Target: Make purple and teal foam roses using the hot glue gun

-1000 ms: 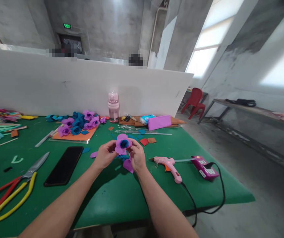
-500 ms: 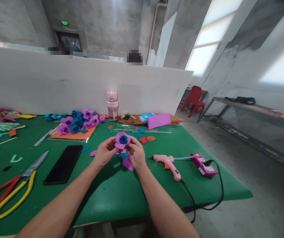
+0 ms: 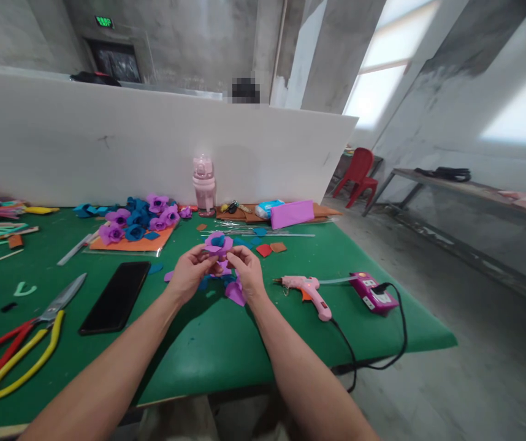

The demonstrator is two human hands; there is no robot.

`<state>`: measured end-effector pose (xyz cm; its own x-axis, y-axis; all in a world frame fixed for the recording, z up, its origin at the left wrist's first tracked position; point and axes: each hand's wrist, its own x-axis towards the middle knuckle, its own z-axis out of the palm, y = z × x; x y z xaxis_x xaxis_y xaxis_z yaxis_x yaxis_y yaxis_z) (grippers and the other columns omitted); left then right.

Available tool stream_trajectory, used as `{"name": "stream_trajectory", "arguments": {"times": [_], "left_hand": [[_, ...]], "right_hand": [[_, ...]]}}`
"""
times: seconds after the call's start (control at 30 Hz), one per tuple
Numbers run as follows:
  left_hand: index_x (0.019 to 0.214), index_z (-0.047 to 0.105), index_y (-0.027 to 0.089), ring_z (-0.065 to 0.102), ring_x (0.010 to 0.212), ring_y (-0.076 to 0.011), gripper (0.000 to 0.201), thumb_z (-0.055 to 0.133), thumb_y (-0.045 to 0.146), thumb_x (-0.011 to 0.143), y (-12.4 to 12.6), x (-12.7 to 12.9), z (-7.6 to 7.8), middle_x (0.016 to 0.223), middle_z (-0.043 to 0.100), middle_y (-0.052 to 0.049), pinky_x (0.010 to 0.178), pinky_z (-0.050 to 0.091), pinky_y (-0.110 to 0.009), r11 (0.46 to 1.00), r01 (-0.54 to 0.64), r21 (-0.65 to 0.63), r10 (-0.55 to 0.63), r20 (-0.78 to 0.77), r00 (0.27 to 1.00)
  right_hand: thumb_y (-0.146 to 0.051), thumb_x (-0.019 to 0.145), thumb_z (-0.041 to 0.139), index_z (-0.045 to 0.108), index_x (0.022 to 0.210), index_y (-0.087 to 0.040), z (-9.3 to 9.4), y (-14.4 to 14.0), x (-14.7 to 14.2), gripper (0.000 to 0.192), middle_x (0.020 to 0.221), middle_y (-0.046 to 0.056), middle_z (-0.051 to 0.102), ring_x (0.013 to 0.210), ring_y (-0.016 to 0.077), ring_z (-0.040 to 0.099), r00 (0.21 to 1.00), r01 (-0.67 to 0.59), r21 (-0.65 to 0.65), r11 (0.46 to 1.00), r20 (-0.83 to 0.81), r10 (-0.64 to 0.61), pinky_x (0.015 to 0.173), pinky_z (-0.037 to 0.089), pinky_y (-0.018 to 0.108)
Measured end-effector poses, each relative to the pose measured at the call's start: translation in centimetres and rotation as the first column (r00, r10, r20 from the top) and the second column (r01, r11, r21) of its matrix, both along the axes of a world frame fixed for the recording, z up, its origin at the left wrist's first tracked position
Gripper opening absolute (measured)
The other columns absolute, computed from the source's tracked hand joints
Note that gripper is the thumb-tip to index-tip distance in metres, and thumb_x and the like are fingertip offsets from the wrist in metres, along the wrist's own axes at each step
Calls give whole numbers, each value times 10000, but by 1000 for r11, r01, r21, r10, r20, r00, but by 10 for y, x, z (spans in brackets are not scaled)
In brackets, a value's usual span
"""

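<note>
A small foam flower point(image 3: 218, 243), purple petals curled around a blue centre, sits raised above the green felt-covered counter point(image 3: 226, 361), held between both hands near the counter's middle. The left hand point(image 3: 189, 274) comes in from the lower left with its forearm bare and stretched forward, its fingers point(image 3: 202, 258) bent and pinching the flower's lower left side. The right hand point(image 3: 246, 272) mirrors it from the lower right, fingers curled and pinching the flower's base from the other side, thumb toward the left hand. Under the hands lie flat purple petal cut-outs point(image 3: 235, 293) and blue scraps on the felt. Just to the right rests a pink glue gun point(image 3: 308, 289), nozzle pointing left, its black cord looping off the counter edge, with a magenta box point(image 3: 373, 293) beside it. To the left lie a flat black phone point(image 3: 116, 296) and long scissors point(image 3: 19, 343) with red and yellow loop handles. Farther back, a heap of finished purple and blue flowers point(image 3: 137, 220) rests on an orange sheet, near a pale pink bottle point(image 3: 203, 184) standing upright against the white partition.
</note>
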<state>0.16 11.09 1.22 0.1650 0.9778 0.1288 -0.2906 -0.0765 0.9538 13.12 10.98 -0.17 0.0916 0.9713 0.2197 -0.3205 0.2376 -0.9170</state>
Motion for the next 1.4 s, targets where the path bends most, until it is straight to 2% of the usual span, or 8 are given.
{"name": "stream_trajectory", "arguments": {"times": [0.13, 0.3, 0.6, 0.97, 1.2, 1.4], "left_hand": [[882, 609, 152, 605, 537, -127, 351, 768, 275, 595, 1, 1, -2, 639, 637, 9, 537, 479, -248, 999, 33, -33, -32, 36, 999], [875, 589, 138, 625, 559, -125, 354, 770, 252, 593, 3, 1, -4, 707, 657, -8, 556, 498, -245, 996, 64, -67, -60, 59, 996], [785, 576, 134, 616, 540, -105, 318, 785, 234, 568, 5, 3, -7, 623, 639, 12, 570, 501, -229, 985, 8, -175, 14, 121, 993], [732, 587, 130, 613, 540, -104, 267, 784, 224, 578, 5, 4, -9, 613, 646, 0, 574, 505, -231, 980, 23, -198, 9, 161, 987], [755, 573, 139, 631, 551, -118, 296, 788, 226, 572, 5, 4, -11, 627, 652, 3, 565, 516, -235, 978, 25, -205, 7, 154, 988], [737, 584, 127, 634, 555, -118, 278, 788, 227, 576, 5, 6, -10, 616, 655, -4, 589, 529, -243, 978, 46, -203, -11, 170, 985]], "right_hand": [[-286, 653, 614, 564, 653, -181, -1, 2, 0, 116, 606, -28, 574, 565, 104, 506, 993, 63, 19, 998, 96, -64, 571, 415, 224], [-266, 656, 591, 561, 643, -180, -6, 5, 0, 92, 604, -30, 566, 569, 106, 515, 992, 62, 34, 997, 107, -65, 580, 413, 227], [-279, 649, 605, 565, 650, -173, -2, 2, -1, 113, 607, -29, 582, 558, 102, 514, 988, 90, 14, 996, 124, -91, 575, 422, 227], [-266, 653, 623, 576, 658, -174, -4, 5, -2, 103, 614, -31, 580, 549, 91, 508, 993, 101, 0, 995, 59, -101, 566, 417, 225], [-252, 653, 629, 590, 659, -169, -8, 5, -3, 92, 639, -20, 594, 594, 108, 536, 980, 114, 36, 993, 159, -119, 589, 430, 231], [-252, 649, 611, 582, 653, -167, -11, 10, -1, 91, 623, -31, 569, 577, 98, 510, 984, 107, 29, 994, 137, -110, 577, 409, 221]]}}
